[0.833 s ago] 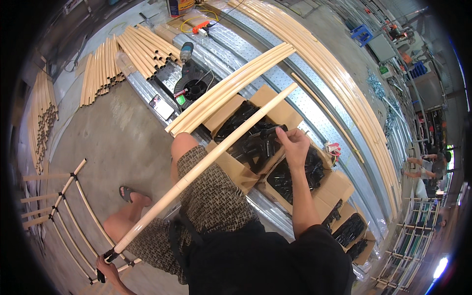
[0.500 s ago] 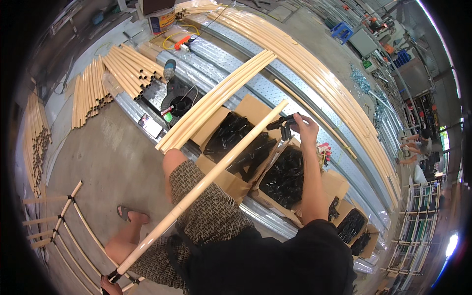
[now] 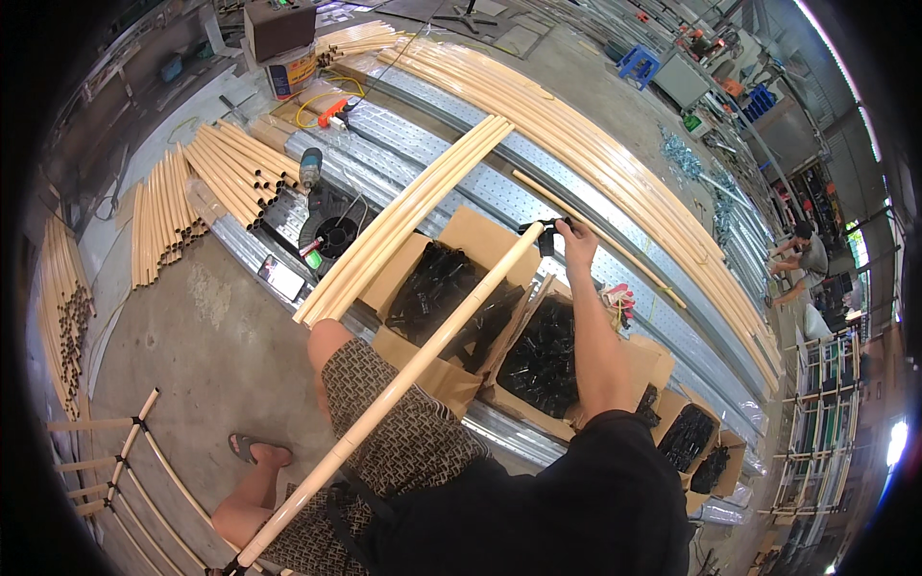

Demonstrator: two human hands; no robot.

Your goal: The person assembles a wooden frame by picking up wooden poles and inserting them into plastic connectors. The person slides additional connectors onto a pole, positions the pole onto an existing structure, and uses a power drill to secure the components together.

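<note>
Well, a long tan pipe (image 3: 403,379) leans across the person's lap, with one end down low and the other up over the boxes. The right hand (image 3: 579,248) is up at the top end. Its fingers are bent close around a black joint (image 3: 547,238), which sits right at the tip of the pipe. I can't tell if the joint is pushed on all the way. The left hand is out of sight, so I can't tell what it holds or how open it is.

The low end of the pipe has a black joint (image 3: 230,568) on it, so that end looks done. The top end looks like the part left. Under the pipe is an open box (image 3: 485,235) full of black joints, with another box (image 3: 528,413) of them just beside it. A few loose pipes (image 3: 403,224) lie near the knee, with no joints on their far ends. Over on the left, a frame (image 3: 142,422) of pipes and black joints is already put together.
</note>
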